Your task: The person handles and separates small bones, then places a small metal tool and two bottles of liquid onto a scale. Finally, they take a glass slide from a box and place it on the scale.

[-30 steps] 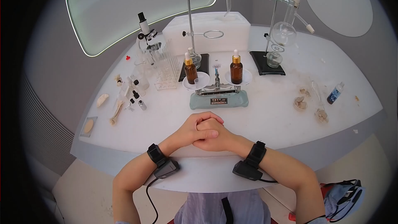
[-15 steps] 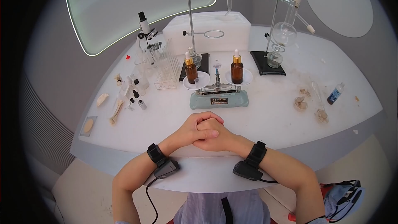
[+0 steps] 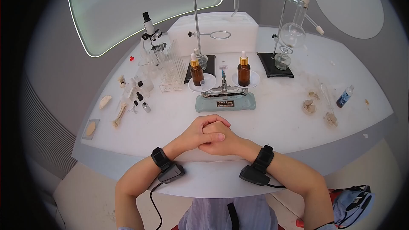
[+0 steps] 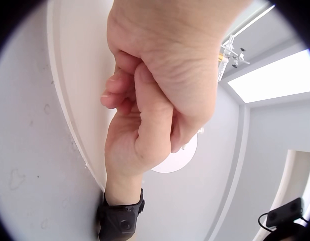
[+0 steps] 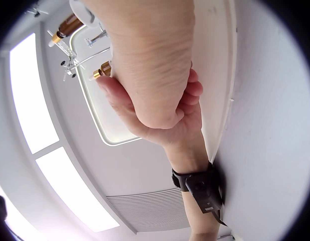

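Note:
My left hand [image 3: 195, 131] and right hand [image 3: 228, 142] are clasped together at the front of the table. The left thumb crosses over the right hand, and the left fingers wrap round its far side. In the left wrist view, the right fingers [image 4: 115, 91] curl in against the left palm. Much of the right hand is hidden within the left. Just beyond the hands stands a green-based balance scale [image 3: 226, 102]. A brown dropper bottle [image 3: 197, 74] sits on its left pan, beside a small clear cup, and another brown dropper bottle [image 3: 243, 73] on its right pan.
At the left are a microscope [image 3: 148, 27], glass tubes [image 3: 172, 66], small bottles and a bone [image 3: 120, 115]. Behind, two stands hold glassware, including a round flask [image 3: 292, 35]. A blue-labelled bottle [image 3: 344, 96] and brownish lumps [image 3: 330, 119] lie right.

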A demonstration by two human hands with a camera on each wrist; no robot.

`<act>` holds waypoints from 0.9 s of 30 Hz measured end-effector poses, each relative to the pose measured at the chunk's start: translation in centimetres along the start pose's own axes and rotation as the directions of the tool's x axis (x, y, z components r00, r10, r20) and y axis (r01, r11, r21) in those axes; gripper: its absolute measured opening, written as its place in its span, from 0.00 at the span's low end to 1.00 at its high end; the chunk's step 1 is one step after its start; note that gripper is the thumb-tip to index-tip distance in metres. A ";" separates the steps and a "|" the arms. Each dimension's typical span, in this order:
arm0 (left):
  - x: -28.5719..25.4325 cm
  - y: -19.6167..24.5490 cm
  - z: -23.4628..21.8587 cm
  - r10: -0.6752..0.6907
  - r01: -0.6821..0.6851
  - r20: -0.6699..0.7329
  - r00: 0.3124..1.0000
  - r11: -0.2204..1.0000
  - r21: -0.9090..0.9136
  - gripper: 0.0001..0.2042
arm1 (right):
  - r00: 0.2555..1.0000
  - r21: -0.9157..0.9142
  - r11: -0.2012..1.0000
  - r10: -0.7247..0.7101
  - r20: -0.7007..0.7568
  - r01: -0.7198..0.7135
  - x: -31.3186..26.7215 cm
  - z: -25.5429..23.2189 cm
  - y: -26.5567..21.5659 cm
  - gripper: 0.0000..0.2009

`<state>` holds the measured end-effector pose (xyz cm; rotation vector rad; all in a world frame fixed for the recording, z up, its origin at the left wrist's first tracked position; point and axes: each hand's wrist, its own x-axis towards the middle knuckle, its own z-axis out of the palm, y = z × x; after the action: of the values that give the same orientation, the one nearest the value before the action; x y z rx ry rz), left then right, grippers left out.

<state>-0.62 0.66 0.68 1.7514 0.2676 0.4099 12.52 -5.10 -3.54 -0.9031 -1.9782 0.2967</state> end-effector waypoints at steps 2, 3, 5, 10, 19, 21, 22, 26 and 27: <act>0.0 -0.1 0.0 -0.002 0.002 0.001 1.000 1.000 -0.001 0.23 | 1.000 -0.005 1.000 -0.004 -0.003 0.004 0.0 0.0 0.0 0.05; 0.0 -0.1 -0.1 -0.001 0.001 0.002 1.000 1.000 0.006 0.23 | 1.000 0.004 1.000 0.021 0.010 -0.021 0.0 0.1 0.1 0.05; -0.1 0.0 -0.2 0.000 -0.001 0.003 1.000 1.000 0.013 0.23 | 0.999 0.013 0.999 0.046 0.022 -0.046 0.0 0.2 0.2 0.05; -1.3 3.1 -1.4 0.221 -0.133 -0.047 0.974 0.729 0.671 0.19 | 0.993 0.102 0.992 -0.063 -0.104 0.074 0.5 0.4 0.4 0.05; 1.3 7.2 -4.4 0.528 0.038 -0.308 0.792 0.460 0.887 0.05 | 0.969 0.119 0.962 0.243 0.032 -0.245 0.6 -0.5 -0.4 0.08; 2.0 7.2 -4.5 0.536 0.037 -0.275 0.799 0.411 0.911 0.05 | 0.969 0.129 0.960 0.246 0.032 -0.248 0.6 -0.4 -0.3 0.08; 2.3 7.0 -4.6 0.534 0.033 -0.262 0.804 0.399 0.916 0.06 | 0.967 0.135 0.957 0.254 0.034 -0.256 0.6 -0.4 -0.2 0.08; 3.2 6.5 -4.6 0.544 0.018 -0.214 0.811 0.343 0.939 0.05 | 0.968 0.154 0.956 0.247 0.041 -0.250 0.5 -0.5 -0.1 0.08; 3.3 6.4 -4.6 0.544 0.018 -0.214 0.811 0.343 0.939 0.05 | 0.968 0.148 0.957 0.247 0.037 -0.250 0.5 -0.5 -0.1 0.08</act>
<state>0.21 4.68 8.17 2.8296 0.6800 1.1720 12.68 -4.94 -2.91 -1.0535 -1.8304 0.5936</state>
